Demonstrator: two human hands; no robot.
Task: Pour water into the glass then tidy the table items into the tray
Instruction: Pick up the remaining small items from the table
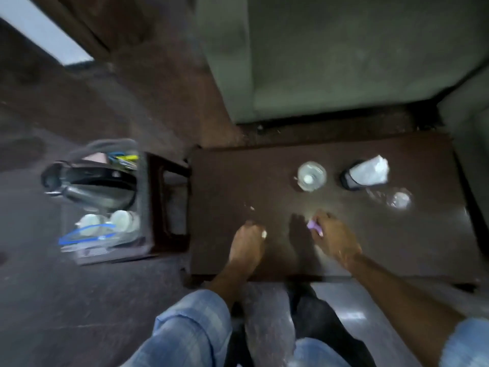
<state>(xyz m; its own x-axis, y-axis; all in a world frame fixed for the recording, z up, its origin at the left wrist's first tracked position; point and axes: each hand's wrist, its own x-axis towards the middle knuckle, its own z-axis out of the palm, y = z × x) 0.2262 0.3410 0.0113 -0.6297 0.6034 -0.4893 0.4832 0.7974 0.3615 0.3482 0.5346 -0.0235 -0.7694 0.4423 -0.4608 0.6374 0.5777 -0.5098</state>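
At the left of the frame the tray [144, 207] sits beside the table's left end. It already holds a dark kettle [90, 185], pale cups [120, 221], a clear bag with a blue strip [87, 238] and some small coloured packets [124, 158] near its upper edge. So part of the tidying looks done, though the blur makes the tray's contents hard to read closely.

On the dark table [225, 176], moving rightward, the left hand [247, 243] rests low near the front edge. Its fingers are curled down toward the top, and something small and white [263, 235] shows at the fingertips. I judge it is pinching this, but the blur leaves that uncertain. A tiny pale scrap [252, 208] lies just beyond it.

The right hand [334, 238] lies near the middle of the front edge, fingers bent around a small purple item [315, 227] that pokes out toward the left.

Farther back, in the centre right, the glass [311, 175] stands upright; whether it holds water cannot be told from above. Right of it stands a dark holder with white tissue [366, 172], and just below that lies a clear plastic bottle [390, 198] on its side.

As I read it, the glass, the tissue holder, the bottle and the small bits in hand are still to go into the tray.
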